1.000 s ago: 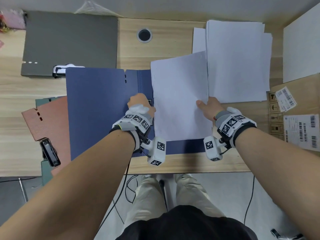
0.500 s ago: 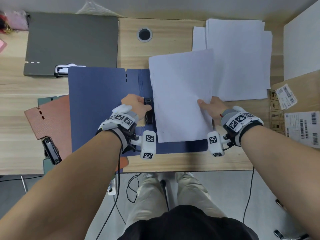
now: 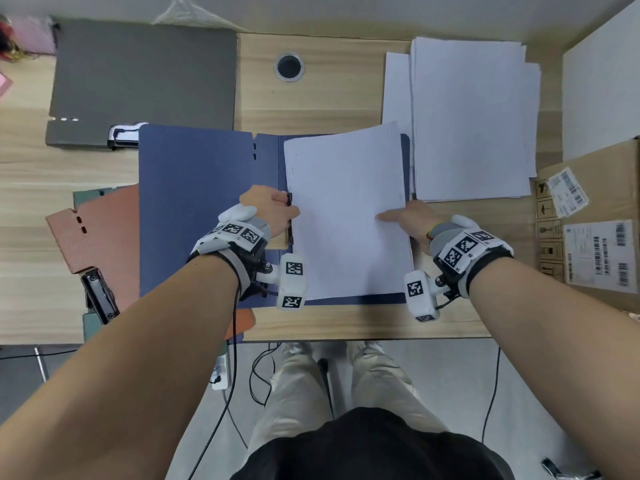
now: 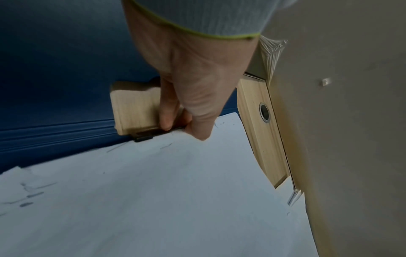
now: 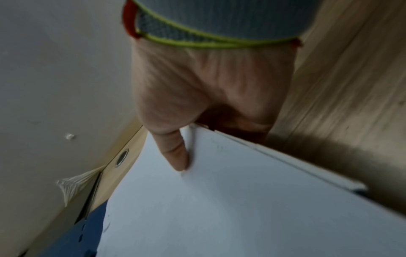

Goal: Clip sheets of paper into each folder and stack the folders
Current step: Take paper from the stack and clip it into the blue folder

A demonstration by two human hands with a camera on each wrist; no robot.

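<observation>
Sheets being seated under the clip of the blue folder (image 3: 207, 209)

Clip (image 3: 289, 216) held up by curled left hand (image 3: 266, 211) fingers; sheets (image 3: 346, 209) pinched by right hand (image 3: 412, 220); edge should be slid fully under before release.

1. Four folders: one open blue folder (image 3: 207, 216) in the middle, one closed grey folder (image 3: 145, 81) at the far left, one red-brown folder (image 3: 104, 230) partly under the blue one, and one green folder (image 3: 88, 195) showing only as edges beneath the red-brown one.
2. Two lots of white paper: a sheaf of sheets (image 3: 346, 209) on the blue folder's right half, and a loose paper pile (image 3: 471, 116) to its right; single sheets cannot be counted.
3. Three folder clips in view: black clip (image 3: 289, 216), chrome clip (image 3: 123, 135), another black clip (image 3: 98, 296).
4. Two hands: left hand (image 3: 268, 209), right hand (image 3: 412, 220).
5. One round cable hole (image 3: 289, 66) in the desk.
6. One cardboard box (image 3: 595, 220), with two barcode labels.
</observation>
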